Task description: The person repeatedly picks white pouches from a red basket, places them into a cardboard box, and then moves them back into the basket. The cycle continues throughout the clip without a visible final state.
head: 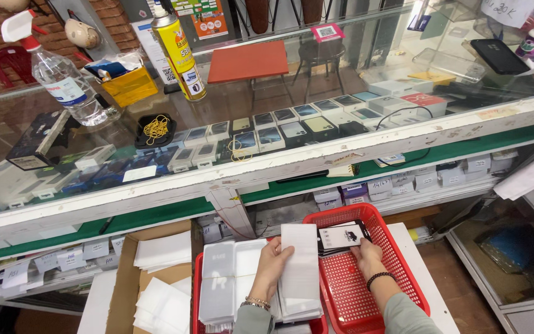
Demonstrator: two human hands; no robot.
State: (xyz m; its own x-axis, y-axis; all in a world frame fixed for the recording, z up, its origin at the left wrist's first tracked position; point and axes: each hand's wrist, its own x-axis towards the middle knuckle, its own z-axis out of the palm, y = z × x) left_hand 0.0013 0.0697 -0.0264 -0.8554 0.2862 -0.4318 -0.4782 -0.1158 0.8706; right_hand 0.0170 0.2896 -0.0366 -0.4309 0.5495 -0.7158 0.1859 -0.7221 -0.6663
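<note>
**Sorting flat packets behind a shop counter**

Low behind the glass counter, on a white shelf, two red baskets side by side. Nearest, left hand clamped on a tall white packet, fingers curled over its near edge, holding it upright at the front of a row of white packets in the left basket. Right hand down in the right basket, fingers pinched on a dark packet with a white label, held tilted just above the mesh floor and apart from the row.

Best handled, as a judgement, by keeping the white packet pressed against the row so the stack does not fan, and by gripping the dark packet at its edge, label up. Risk: row leaning and spilling toward the cardboard box of loose white sleeves just left.

Farther off, under the counter lip, small labelled boxes on green shelving. On the glass top: a spray bottle, a yellow aerosol can, a black tray of rubber bands, a yellow box. Beneath the glass, rows of phone boxes.
</note>
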